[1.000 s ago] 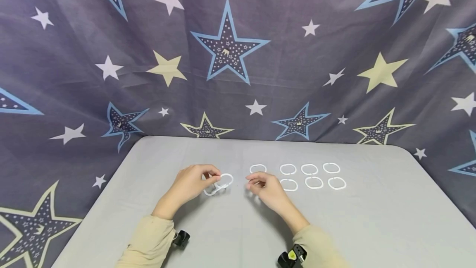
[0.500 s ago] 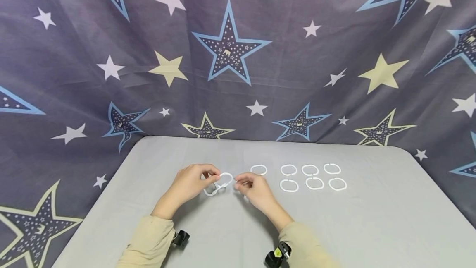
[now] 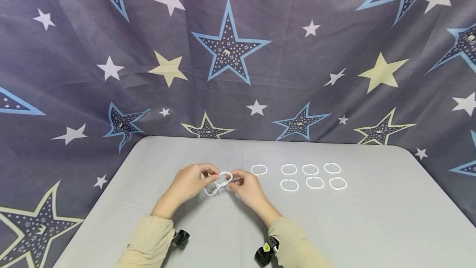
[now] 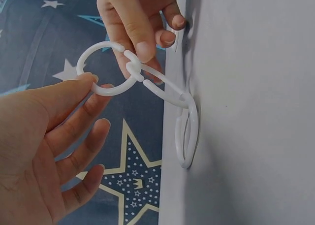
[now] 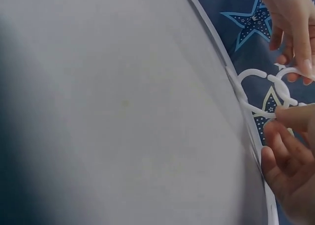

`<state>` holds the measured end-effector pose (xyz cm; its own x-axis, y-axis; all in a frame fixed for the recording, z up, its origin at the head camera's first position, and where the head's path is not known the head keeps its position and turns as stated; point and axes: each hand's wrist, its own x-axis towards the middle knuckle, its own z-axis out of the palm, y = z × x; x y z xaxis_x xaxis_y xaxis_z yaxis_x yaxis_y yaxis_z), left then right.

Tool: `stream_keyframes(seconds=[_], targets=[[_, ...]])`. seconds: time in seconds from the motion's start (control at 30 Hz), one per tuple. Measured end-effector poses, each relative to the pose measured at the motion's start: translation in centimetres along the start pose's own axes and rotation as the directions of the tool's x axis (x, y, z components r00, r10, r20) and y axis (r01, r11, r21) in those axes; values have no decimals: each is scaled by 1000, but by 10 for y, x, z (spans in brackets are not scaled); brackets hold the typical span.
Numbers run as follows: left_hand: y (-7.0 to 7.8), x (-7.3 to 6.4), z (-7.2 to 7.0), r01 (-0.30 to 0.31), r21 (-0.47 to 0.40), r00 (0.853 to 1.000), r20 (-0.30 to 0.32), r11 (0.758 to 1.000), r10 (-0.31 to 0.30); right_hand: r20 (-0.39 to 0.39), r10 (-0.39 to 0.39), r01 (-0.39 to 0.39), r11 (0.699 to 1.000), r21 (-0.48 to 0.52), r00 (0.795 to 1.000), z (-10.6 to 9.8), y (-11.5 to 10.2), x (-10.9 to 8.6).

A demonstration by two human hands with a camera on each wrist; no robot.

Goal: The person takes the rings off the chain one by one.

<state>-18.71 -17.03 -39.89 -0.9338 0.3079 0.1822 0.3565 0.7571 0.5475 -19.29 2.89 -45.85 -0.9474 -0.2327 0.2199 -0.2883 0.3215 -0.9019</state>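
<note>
My left hand (image 3: 195, 178) pinches a white plastic ring (image 4: 113, 92) between thumb and forefinger, its other fingers spread loosely in the left wrist view. That ring has a split and is joined to a second white link (image 4: 164, 95). From the second link hangs a third (image 4: 194, 129), close to the table surface. Opposite, my right hand (image 3: 248, 187) has thumb and fingertips at the join between the ring and the second link. In the right wrist view the right thumb and forefinger (image 5: 295, 116) pinch the side of a white link (image 5: 255, 72).
Several loose white oval links lie right of my hands in two rows, among them a far-left one (image 3: 258, 164) and a near-right one (image 3: 337, 188). They rest on a grey-covered table (image 3: 372, 218), with a star-patterned curtain (image 3: 238, 94) behind it.
My right hand has moved left from beside the loose links to the chain and now grips it. The left hand stays in place, holding the same ring.
</note>
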Motion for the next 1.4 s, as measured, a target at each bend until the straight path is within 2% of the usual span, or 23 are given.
stream_keyframes(seconds=[0.23,0.57,0.8,1.07,1.27,1.4], targets=[[-3,0,0,10,-9,1000,-19,1000,-11,29,-23,22,1000,11,999,5,2,3],[-3,-1,-3,7,-15,1000,-29,1000,-8,30,-13,12,1000,12,999,9,3,6],[-3,-2,-3,8,-19,1000,-30,1000,-9,27,-13,10,995,104,1000,10,8,5],[-4,-1,-4,6,-22,999,-32,1000,-7,39,4,-9,991,135,999,9,9,5],[-4,-1,-6,14,-18,999,-35,1000,-15,46,28,-36,983,180,999,8,4,3],[-4,-1,-6,22,-11,999,-31,1000,-22,64,36,-48,979,196,997,2,-9,-1]])
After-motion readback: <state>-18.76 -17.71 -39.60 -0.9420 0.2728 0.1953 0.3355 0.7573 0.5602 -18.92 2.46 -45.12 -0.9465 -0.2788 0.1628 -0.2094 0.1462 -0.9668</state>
